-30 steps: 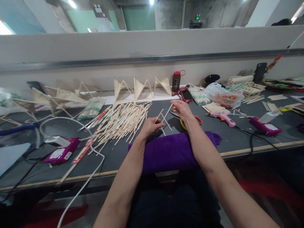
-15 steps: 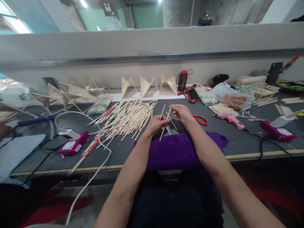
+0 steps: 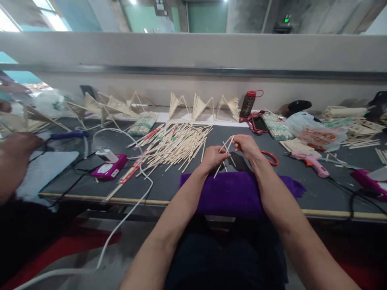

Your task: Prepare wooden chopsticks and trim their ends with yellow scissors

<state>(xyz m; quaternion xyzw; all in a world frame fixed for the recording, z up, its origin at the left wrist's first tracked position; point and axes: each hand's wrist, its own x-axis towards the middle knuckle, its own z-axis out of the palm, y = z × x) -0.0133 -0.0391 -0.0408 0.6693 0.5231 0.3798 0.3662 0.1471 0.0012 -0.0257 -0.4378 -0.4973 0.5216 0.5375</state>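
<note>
My left hand (image 3: 213,158) is closed in a pinch around thin wooden sticks (image 3: 217,172), which cross one another at its fingertips. Just to its right, my right hand (image 3: 246,146) pinches the upper end of the sticks, where two tips come close together. Whether glue is on that joint is too small to tell. Both hands are raised above a folded purple cloth (image 3: 229,197) at the table's front edge. A big loose pile of wooden sticks (image 3: 178,149) lies left of my left hand. Beyond my right wrist show red-orange scissor-like handles (image 3: 270,158), partly hidden.
Fan-shaped stick models (image 3: 203,108) stand along the back wall. A red-capped bottle (image 3: 248,104) is behind my hands. A pink glue gun (image 3: 314,163) lies to the right. On the left are a white cable (image 3: 145,177), a magenta power block (image 3: 110,168) and another person's hand (image 3: 21,149).
The view has swung left. The stick that stood up from my left hand now leans right, its tip meeting my right fingers. More of the other person's arm shows.
</note>
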